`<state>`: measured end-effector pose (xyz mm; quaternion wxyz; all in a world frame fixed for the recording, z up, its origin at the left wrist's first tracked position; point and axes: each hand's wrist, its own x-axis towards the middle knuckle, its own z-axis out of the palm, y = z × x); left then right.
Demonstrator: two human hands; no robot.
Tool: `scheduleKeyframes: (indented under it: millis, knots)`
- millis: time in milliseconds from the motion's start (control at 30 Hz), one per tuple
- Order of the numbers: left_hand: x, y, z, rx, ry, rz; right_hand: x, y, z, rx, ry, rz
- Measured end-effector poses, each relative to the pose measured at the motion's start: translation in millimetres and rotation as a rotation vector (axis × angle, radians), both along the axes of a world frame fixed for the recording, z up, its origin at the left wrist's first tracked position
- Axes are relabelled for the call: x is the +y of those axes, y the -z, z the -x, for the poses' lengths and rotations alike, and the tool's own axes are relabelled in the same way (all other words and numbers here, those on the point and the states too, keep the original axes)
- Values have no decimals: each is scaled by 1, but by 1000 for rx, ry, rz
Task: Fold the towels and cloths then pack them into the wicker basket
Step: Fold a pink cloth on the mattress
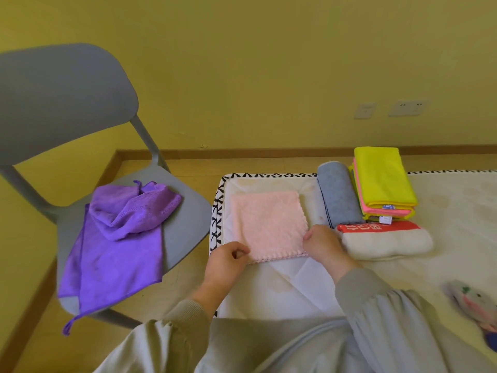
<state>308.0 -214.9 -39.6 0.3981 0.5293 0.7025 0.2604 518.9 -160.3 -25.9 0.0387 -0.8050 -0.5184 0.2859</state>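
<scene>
My left hand [226, 261] pinches the near left corner of the pink cloth [269, 224], my right hand [322, 242] its near right corner — each grip closed on fabric. The cloth lies flat on the mattress [295, 286]; a grey roll [338, 195] sits right of it, a purple cloth [121, 238] left of it.

Soft, even light filled the scene, with a yellow-green cast off the wall [269, 63] and no glare. Only faint shadows lay under the left hand [226, 261] and right hand [322, 244]. Between them the pink cloth [266, 222] was sharp, its nap clear. Far left of the hands the chair [61, 98] bulged with wide-angle bending. Low to the right of the right hand, a small soft object [473, 305] was smeared by blur.
</scene>
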Motion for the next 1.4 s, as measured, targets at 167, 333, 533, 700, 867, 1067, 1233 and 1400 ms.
scheduleKeyframes:
  millis: [167, 333, 533, 700, 867, 1067, 1233, 1400]
  knots:
    - [6, -7, -5, 14, -161, 53, 2, -9, 6, 159, 145, -13]
    - [17, -13, -9, -14, -156, 235, 1, -13, 4, 228, 156, 105]
    - [17, -21, 5, -96, -74, 317, 1, -32, 1, 106, -42, 328]
    - [11, -19, -2, 418, 49, -72, 3, -25, 12, -157, -98, -103]
    - [42, -13, -34, 549, 274, -293, 8, -6, 39, -29, -396, -654]
    - [68, 20, -30, 667, 411, -242, 15, 30, 43, -197, -574, -451]
    - [69, 35, -25, 698, 385, -263, 19, 49, 40, -269, -562, -328]
    - [71, 39, -25, 707, 372, -239, 19, 55, 25, -252, -492, -272]
